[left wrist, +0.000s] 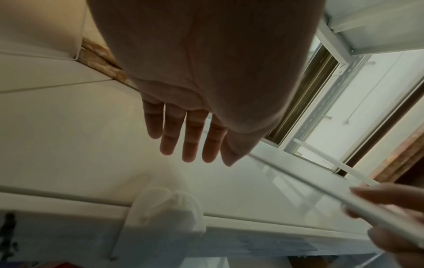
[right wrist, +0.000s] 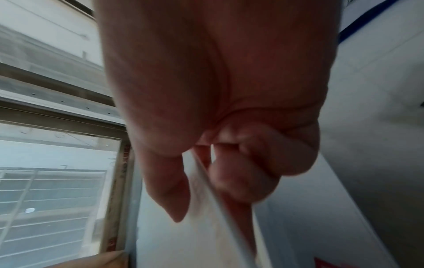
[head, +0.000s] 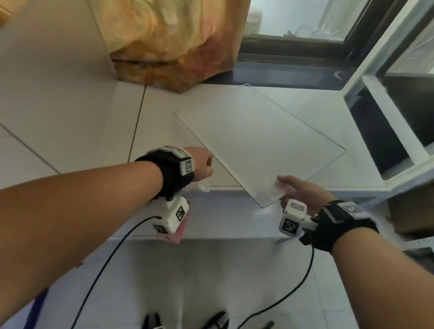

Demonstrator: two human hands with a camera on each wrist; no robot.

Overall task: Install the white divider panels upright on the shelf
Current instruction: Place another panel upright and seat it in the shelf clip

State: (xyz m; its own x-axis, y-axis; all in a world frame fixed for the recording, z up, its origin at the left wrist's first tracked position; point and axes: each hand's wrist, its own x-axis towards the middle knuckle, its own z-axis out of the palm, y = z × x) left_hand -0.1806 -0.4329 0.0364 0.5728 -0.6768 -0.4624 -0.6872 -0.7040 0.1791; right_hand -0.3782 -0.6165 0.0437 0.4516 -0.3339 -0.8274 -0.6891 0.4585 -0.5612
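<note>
A: Nearest bits first?
B: Floor below the ledge (head: 231, 219): black cables (head: 103, 265) trail from both wrist cameras, and some dark items I can't identify lie at the bottom edge.

A: Right hand?
B: The right hand (head: 301, 190) sits at the ledge's front edge and pinches the near corner of the white panel (head: 256, 139). Thumb on top, fingers (right wrist: 241, 185) curled under. The right wrist view shows the panel edge clamped between them.

A: Left hand?
B: The left hand (head: 204, 163) is over the ledge, left of the panel. Fingers (left wrist: 190, 137) are straight and close together, holding nothing. Whether it touches the panel edge I can't tell.

A: Panel position?
B: It is held flat, slightly tilted, over the ledge, not upright. Its far corner reaches toward the window frame (head: 289, 51).

A: Anything else on the ledge?
B: A small white piece (left wrist: 169, 208) at the front lip, under the left hand. Blurred.

A: Farther back?
B: A white shelf frame (head: 391, 123) stands right of the ledge. An orange patterned curtain (head: 165, 30) hangs at the back left of the ledge, with the window behind.
</note>
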